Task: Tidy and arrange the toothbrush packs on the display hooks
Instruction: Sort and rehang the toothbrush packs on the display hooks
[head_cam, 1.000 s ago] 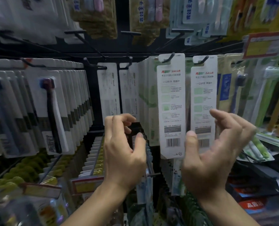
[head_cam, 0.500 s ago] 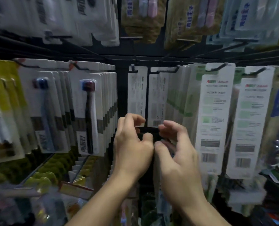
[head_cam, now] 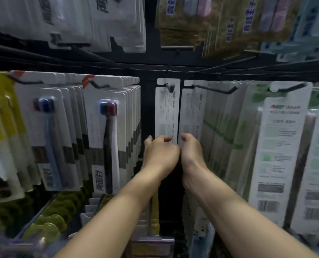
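Head view: the left hand (head_cam: 159, 152) and right hand (head_cam: 191, 151) curl loosely at the bottom edge of 2 rear toothbrush packs (head_cam: 167, 112) on their hooks (head_cam: 169, 86) (an actual pinch cannot be confirmed). Light, stiff, slick card; best held by the lower edges.

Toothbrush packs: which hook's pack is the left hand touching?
The lone white pack on the short centre hook; the left hand curls at its bottom edge.
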`<move>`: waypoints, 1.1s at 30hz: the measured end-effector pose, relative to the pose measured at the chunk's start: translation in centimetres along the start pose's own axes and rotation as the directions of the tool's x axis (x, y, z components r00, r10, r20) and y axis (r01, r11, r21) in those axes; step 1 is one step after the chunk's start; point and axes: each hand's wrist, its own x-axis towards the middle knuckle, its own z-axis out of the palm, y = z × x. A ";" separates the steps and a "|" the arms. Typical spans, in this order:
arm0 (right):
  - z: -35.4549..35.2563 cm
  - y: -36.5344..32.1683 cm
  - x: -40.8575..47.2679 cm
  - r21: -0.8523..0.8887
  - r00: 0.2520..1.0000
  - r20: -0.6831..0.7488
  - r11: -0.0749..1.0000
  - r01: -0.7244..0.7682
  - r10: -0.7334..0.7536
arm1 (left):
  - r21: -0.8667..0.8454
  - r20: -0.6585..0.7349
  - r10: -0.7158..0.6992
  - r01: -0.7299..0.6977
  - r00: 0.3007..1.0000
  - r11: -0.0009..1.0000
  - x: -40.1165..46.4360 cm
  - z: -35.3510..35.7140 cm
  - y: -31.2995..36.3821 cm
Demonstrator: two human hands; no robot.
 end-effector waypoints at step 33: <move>0.6 0.9 2.0 -0.452 0.942 -0.103 0.858 0.242 -0.320 | -0.094 -0.133 0.093 -0.106 0.987 0.990 1.3 0.4 0.3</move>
